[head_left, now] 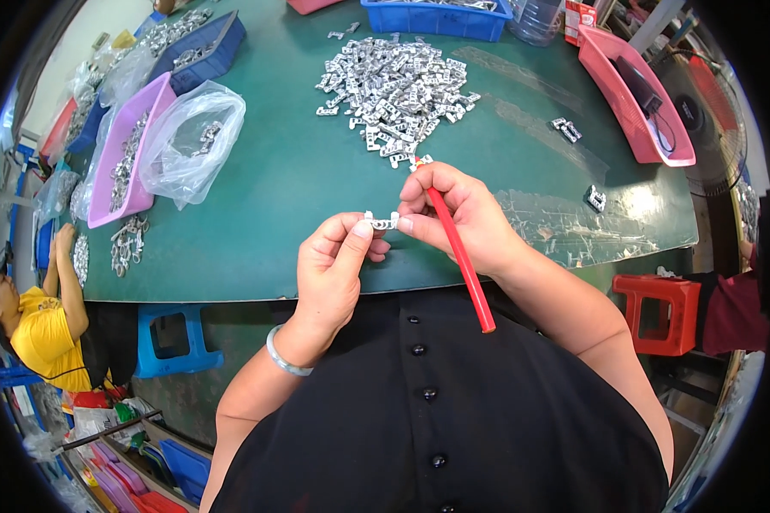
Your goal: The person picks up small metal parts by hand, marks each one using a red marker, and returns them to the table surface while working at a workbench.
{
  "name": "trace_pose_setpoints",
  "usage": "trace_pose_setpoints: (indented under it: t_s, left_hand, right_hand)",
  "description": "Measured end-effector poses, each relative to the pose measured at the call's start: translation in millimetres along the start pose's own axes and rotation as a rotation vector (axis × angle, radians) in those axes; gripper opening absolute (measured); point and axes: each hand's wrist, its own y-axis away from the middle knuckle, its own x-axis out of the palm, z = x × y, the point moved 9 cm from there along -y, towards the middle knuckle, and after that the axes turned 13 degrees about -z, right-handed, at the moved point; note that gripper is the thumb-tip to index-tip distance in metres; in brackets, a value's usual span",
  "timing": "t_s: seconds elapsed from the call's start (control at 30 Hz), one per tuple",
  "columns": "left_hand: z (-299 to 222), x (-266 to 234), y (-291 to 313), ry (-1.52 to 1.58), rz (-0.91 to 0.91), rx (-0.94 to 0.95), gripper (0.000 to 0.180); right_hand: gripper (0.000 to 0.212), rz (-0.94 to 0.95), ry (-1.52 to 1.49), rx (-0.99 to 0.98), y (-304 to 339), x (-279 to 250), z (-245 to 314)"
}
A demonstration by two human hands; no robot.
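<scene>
Between thumb and fingers, my left hand pinches one end of a small silvery metal piece with cut-outs, just above the green table. My right hand is closed around a long red stick, pencil-like, which slants down toward my shirt. Its thumb tip meets the other end of the metal piece. The stick's upper tip, near the forefinger, lies close to another whitish piece; whether they touch I cannot tell. Beyond my hands rises a heap of similar metal pieces.
Green table before me. Loose pieces lie to the right, near a pink basket. At left are a pink tray, a clear plastic bag and a blue bin. A co-worker in yellow sits at far left.
</scene>
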Motion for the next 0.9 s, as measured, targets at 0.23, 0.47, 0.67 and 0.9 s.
trace_pose_setpoints:
  t_s: [0.23,0.47,0.67,0.9]
  left_hand:
    - [0,0,1,-0.024,-0.011,-0.002,0.016]
    - [2,2,0,-0.043,0.000,-0.019,0.016]
    - [7,5,-1,-0.061,0.029,-0.074,0.017]
    - [9,-10,-9,-0.150,0.013,-0.037,0.018]
  right_hand:
    - [0.020,-0.013,-0.014,0.067,0,-4,-6]
    - [0.020,-0.033,-0.065,0.075,0,-5,-7]
    - [0.021,-0.042,-0.083,0.100,-2,-10,-9]
    - [0.021,-0.168,0.198,0.153,-60,-57,5]
